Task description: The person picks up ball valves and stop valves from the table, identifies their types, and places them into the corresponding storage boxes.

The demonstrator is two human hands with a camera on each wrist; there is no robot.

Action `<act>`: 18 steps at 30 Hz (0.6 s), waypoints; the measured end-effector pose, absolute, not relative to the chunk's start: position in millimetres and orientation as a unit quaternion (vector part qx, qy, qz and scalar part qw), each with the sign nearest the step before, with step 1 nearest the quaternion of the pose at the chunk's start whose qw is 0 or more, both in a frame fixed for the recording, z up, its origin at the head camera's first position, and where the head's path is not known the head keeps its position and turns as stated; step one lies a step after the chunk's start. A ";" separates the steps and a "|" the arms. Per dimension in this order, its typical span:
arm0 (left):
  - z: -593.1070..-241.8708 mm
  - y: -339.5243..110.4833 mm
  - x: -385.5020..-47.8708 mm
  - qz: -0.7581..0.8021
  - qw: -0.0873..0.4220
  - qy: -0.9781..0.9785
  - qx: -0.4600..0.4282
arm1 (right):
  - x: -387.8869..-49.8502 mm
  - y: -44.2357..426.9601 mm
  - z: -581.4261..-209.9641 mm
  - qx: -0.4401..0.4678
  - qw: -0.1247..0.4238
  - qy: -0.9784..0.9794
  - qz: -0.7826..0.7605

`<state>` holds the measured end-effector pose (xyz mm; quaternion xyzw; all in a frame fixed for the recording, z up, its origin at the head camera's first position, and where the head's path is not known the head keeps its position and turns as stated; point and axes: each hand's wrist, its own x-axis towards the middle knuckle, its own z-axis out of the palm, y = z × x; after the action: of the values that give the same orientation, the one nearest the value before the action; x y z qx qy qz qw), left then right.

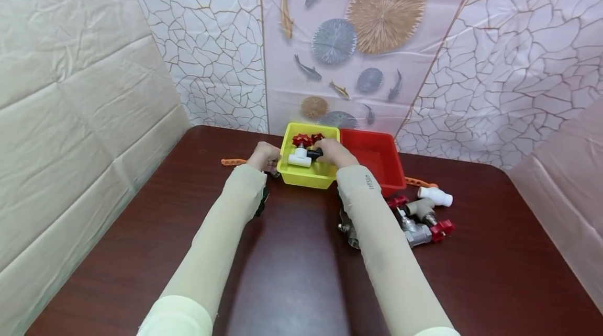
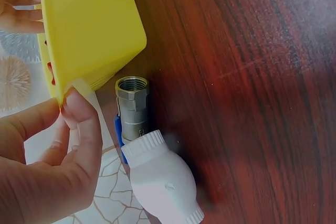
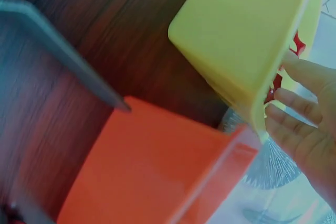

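Note:
My left hand [image 1: 264, 154] pinches the rim of the yellow bin [image 1: 306, 181] at its left side, between thumb and fingers. At the bin's right side, my right hand [image 1: 333, 153] reaches over the rim with fingers fairly straight, close to a black part [image 1: 314, 154]. Inside the bin lie a white tee-shaped valve [image 1: 299, 158] and red handwheels [image 1: 302, 140]. In the left wrist view, a metal threaded valve [image 2: 134, 103] with a blue handle and a white plastic fitting [image 2: 163, 182] with ribbed ends lie beneath the left hand.
A red bin [image 1: 379, 158] stands against the yellow one's right. Further right lie a white fitting [image 1: 435, 197], a grey tee valve [image 1: 421, 208] and a metal valve with a red handwheel [image 1: 442, 230]. An orange lever [image 1: 233, 161] lies left of the left hand. A patterned cloth backs the table.

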<state>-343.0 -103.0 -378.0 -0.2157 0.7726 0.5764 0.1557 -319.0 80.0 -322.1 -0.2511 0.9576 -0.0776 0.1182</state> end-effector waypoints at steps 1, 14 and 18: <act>-378.2 -102.6 -343.2 0.573 0.154 0.775 -0.215 | -310.9 79.8 -308.6 -0.254 0.131 0.956 -0.073; -382.9 -107.4 -336.2 0.606 0.166 0.749 -0.209 | -355.0 110.9 -339.0 -0.256 0.098 0.955 -0.111; -378.6 -107.4 -331.7 0.609 0.179 0.748 -0.195 | -344.0 119.8 -330.8 -0.255 0.091 0.955 -0.124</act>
<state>-331.7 -107.4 -378.6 -0.1949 0.7475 0.6094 0.1787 -344.0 119.8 -330.8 -0.2547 0.9547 -0.1241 0.0908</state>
